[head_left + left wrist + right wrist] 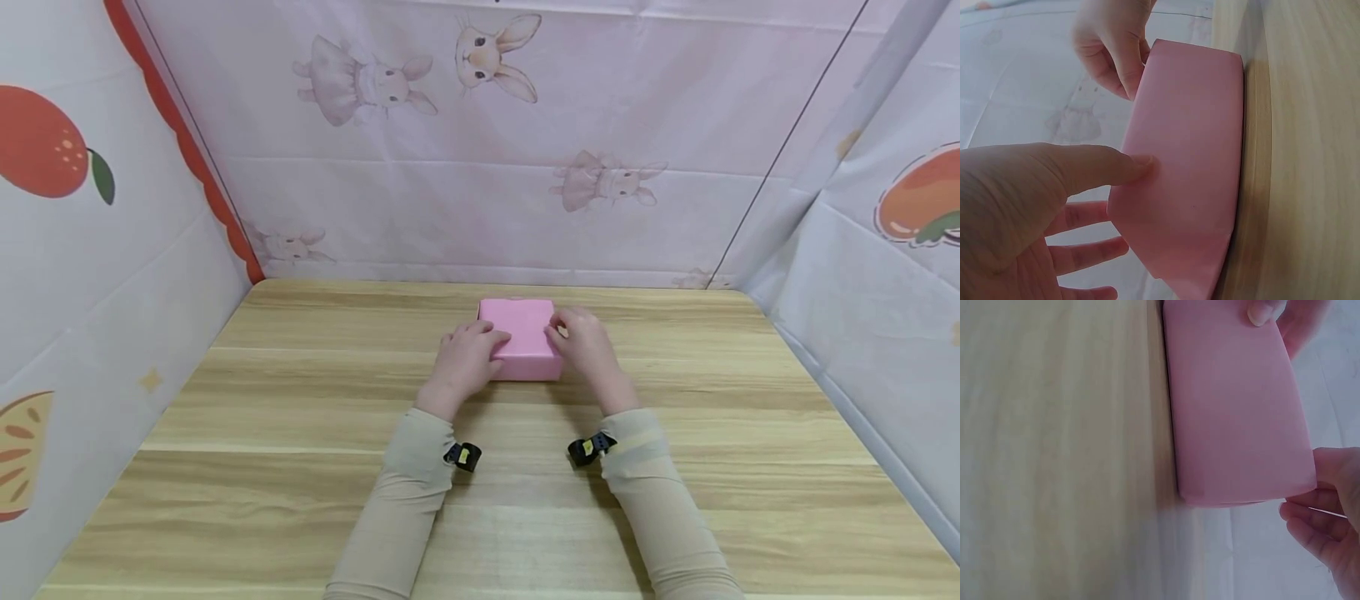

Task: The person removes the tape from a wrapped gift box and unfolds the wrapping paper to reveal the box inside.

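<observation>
A small pink box with its lid down sits on the wooden table near the back wall. At its left front corner is my left hand. In the left wrist view the left thumb presses on the front face, while the other fingers extend fairly straight past the top edge and left side. On the opposite side, my right hand has thumb and index finger bent together at the upper right edge. The right wrist view shows those fingers pinching that corner. Whatever is inside the box is hidden.
The wood-grain table spreads around the box. Behind it hangs a pale cloth wall printed with rabbits, and fruit-printed cloth sheets stand at both sides. A black strap device is worn at each wrist.
</observation>
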### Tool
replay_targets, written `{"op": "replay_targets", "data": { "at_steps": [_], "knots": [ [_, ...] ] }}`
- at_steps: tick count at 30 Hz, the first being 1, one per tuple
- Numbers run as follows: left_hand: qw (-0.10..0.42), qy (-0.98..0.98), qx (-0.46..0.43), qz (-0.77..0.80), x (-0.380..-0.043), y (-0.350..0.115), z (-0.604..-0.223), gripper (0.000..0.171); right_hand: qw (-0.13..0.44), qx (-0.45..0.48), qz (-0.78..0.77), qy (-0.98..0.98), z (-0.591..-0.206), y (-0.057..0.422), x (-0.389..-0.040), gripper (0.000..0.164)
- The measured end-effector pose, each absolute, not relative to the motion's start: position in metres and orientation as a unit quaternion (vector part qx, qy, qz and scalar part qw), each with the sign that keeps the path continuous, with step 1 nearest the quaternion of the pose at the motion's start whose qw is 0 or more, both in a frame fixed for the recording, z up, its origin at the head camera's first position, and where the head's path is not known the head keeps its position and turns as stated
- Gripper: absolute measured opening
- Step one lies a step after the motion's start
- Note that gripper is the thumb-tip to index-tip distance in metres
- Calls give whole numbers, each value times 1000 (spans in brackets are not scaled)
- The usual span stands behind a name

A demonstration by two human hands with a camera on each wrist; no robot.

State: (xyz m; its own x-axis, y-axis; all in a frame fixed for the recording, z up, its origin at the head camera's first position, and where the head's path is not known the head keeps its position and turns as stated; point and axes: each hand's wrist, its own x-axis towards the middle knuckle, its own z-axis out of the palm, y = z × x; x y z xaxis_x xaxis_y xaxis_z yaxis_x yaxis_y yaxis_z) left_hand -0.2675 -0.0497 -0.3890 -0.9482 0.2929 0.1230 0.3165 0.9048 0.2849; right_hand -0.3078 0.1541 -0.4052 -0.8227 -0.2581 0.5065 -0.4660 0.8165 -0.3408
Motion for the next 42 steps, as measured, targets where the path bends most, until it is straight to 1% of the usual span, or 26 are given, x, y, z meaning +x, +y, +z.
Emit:
{"op": "replay_targets", "data": {
  "at_steps": [4, 13, 24, 34, 42],
  "knots": [
    [37, -975, -156, -154, -268, -50, -389, 42, 215, 185, 235, -930, -405, 154, -307, 11],
    [26, -975, -152, -160, -267, -50, -387, 43, 173, 172, 250, -937, -399, 156, -305, 15],
    [22, -975, -150, -163, -267, -51, -385, 43, 194, 173, 221, -940, -398, 151, -304, 10],
    [17, -974, -153, -164, -268, -51, -385, 43, 169, 207, 195, -944, -396, 158, -305, 11],
    [20, -974, -158, -161, -269, -52, -386, 42, 170, 205, 160, -950, -391, 150, -305, 10]
  ]
}}
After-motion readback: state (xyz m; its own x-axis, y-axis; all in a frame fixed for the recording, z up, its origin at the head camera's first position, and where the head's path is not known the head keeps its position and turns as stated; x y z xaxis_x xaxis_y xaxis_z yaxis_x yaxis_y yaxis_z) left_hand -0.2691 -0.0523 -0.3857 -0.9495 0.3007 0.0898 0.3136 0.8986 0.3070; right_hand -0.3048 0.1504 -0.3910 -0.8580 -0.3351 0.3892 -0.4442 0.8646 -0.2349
